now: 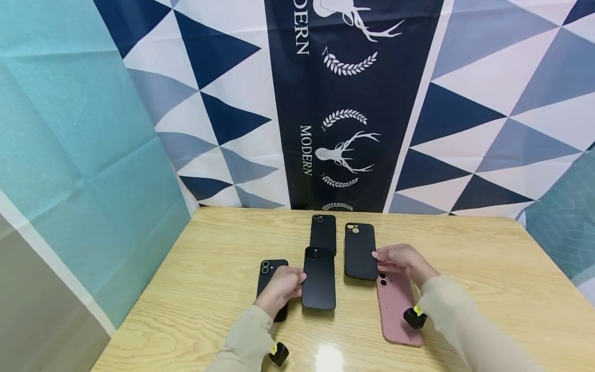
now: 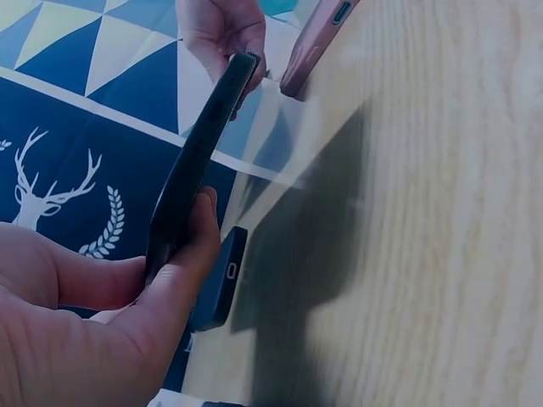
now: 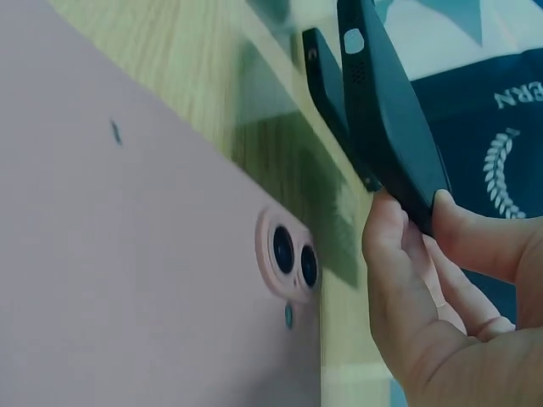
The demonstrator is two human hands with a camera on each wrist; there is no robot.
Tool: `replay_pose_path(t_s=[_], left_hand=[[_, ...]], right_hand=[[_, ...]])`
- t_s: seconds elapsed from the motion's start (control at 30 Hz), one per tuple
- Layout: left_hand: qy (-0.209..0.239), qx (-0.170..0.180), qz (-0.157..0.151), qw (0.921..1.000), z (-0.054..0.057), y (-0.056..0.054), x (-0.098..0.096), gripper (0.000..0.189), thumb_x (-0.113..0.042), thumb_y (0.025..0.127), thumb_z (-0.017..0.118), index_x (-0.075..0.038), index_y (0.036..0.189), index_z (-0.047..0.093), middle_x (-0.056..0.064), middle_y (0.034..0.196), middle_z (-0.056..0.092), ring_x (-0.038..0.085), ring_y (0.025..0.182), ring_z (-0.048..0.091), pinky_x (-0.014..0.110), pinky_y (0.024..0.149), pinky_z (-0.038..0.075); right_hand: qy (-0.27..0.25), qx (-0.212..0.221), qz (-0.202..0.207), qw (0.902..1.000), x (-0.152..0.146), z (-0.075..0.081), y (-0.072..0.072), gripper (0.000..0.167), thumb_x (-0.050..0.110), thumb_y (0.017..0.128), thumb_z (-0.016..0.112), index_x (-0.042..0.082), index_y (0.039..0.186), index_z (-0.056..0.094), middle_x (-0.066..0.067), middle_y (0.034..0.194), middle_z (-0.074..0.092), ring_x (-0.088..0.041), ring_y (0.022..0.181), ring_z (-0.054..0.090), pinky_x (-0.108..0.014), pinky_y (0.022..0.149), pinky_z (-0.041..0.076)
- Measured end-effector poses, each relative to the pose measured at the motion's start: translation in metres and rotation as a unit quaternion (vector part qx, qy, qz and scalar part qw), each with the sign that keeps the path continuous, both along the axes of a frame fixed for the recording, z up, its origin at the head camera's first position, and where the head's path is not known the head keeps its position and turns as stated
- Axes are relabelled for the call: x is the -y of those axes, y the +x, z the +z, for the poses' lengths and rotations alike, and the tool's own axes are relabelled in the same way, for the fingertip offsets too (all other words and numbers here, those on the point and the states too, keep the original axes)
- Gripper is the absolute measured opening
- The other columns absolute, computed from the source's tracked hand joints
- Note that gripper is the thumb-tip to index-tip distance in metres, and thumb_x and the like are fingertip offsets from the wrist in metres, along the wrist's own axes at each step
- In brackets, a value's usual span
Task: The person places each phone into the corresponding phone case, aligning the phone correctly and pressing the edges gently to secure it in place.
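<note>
My left hand [image 1: 284, 285] grips a black phone [image 1: 318, 284] by its left edge, its back toward me, raised over the table. The left wrist view shows this phone [image 2: 197, 153] nearly edge-on between thumb and fingers, with its shadow below. In my right hand [image 1: 401, 260] is a black phone case [image 1: 360, 253], pinched at its lower right edge. Tan shows through its camera openings. Thumb and fingertips hold a corner of the case [image 3: 386, 119] in the right wrist view, where a port opening shows. The two held things are side by side, apart.
Under my left hand lies another black phone [image 1: 268, 274], partly hidden. A further black one [image 1: 323, 232] lies at the back, overlapped by the held phone. Below my right wrist is a pink phone [image 1: 395, 310] on the wooden table [image 1: 223, 243]. Patterned cloth [image 1: 232, 103] hangs behind.
</note>
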State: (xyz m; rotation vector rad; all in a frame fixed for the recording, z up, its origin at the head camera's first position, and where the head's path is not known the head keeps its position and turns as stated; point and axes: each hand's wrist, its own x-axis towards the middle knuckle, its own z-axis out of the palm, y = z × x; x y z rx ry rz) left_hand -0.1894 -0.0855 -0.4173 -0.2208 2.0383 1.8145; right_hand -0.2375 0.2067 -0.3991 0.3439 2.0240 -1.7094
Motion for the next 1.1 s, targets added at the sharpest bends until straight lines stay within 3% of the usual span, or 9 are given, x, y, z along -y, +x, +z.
replay_pose_path(t_s=[0.17, 0.37, 0.6, 1.1], left_hand=[[0.014, -0.001, 0.002, 0.9999, 0.001, 0.000, -0.002, 0.038, 0.000, 0.098, 0.046, 0.016, 0.132, 0.046, 0.022, 0.112, 0.066, 0.007, 0.071, 0.060, 0.017, 0.063, 0.053], [0.008, -0.006, 0.008, 0.9999, 0.000, 0.002, -0.004, 0.034, 0.000, 0.097, 0.048, 0.014, 0.127, 0.053, 0.013, 0.098, 0.069, 0.007, 0.068, 0.058, 0.016, 0.059, 0.051], [0.020, -0.010, 0.015, 0.9996, 0.003, 0.003, -0.007, 0.034, -0.001, 0.097, 0.047, 0.014, 0.127, 0.053, 0.015, 0.100, 0.070, 0.007, 0.071, 0.061, 0.019, 0.064, 0.055], [0.025, -0.020, 0.006, 0.9995, 0.011, 0.009, -0.014, 0.033, -0.002, 0.097, 0.049, 0.012, 0.127, 0.054, 0.017, 0.106, 0.070, 0.006, 0.074, 0.062, 0.021, 0.068, 0.057]], right_hand=[[-0.009, -0.010, 0.016, 0.9998, 0.006, 0.002, 0.012, 0.055, 0.008, 0.094, 0.060, -0.019, 0.136, 0.037, 0.005, 0.078, 0.064, -0.004, 0.069, 0.063, -0.022, 0.072, 0.060], [-0.002, -0.030, 0.029, 0.9991, 0.014, 0.004, 0.023, 0.052, 0.007, 0.092, 0.063, -0.019, 0.133, 0.043, 0.004, 0.080, 0.066, -0.004, 0.070, 0.064, -0.023, 0.070, 0.060], [0.004, -0.045, 0.045, 0.9980, 0.024, 0.006, 0.034, 0.044, 0.007, 0.091, 0.063, -0.017, 0.127, 0.051, 0.004, 0.082, 0.069, -0.005, 0.072, 0.067, -0.026, 0.073, 0.061], [-0.035, -0.051, 0.040, 0.9973, 0.033, 0.001, 0.052, 0.041, 0.006, 0.091, 0.064, -0.017, 0.122, 0.055, 0.005, 0.081, 0.069, -0.004, 0.072, 0.065, -0.027, 0.075, 0.061]])
